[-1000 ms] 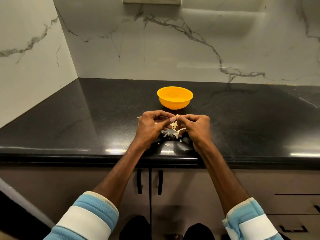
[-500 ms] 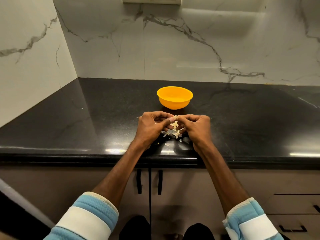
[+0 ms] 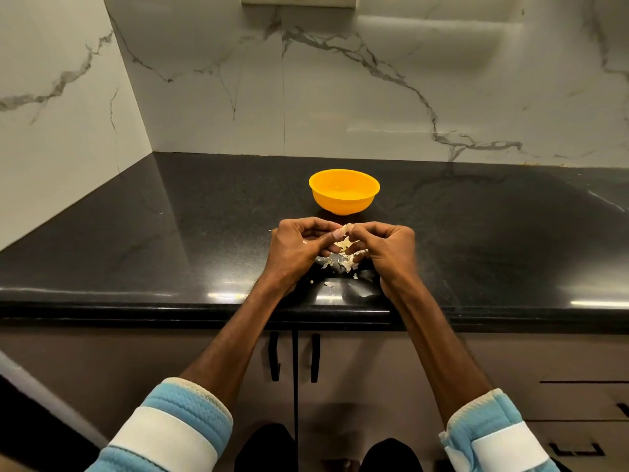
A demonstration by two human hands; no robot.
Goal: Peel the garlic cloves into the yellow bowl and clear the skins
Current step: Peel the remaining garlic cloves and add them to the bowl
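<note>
1. A garlic clove point(image 3: 345, 230) is pinched between the fingertips of both hands, just above the countertop point(image 3: 170, 240) and just in front of the yellow bowl point(image 3: 343, 195).
2. The left hand point(image 3: 299, 248) is curled round the clove from its own side, thumb laid across toward the middle. The right hand point(image 3: 389, 248) is curled the same way from the other side, so the fingertips of the two hands meet.
3. Only a pale sliver of the clove is seen above the fingertips. It is tipped up and away from the person, toward the bowl. The rest is hidden by the fingers, so the long axis cannot be told with certainty.
4. A small heap of skins point(image 3: 343, 264) is spread on the countertop under and between the hands, with a few flakes scattered nearer the front edge.
5. The bowl is set upright, well apart from the marble wall point(image 3: 408, 97) behind it. What it holds cannot be made out.
6. Blue sleeves with white bands point(image 3: 170, 434) are seen at the bottom, above dark cabinet handles point(image 3: 274, 356).
7. Against the frames of a second and half a second ago, little is changed: the hands are kept in the same place and the same pinch, the bowl is not moved, and the heap of skins looks alike.
</note>
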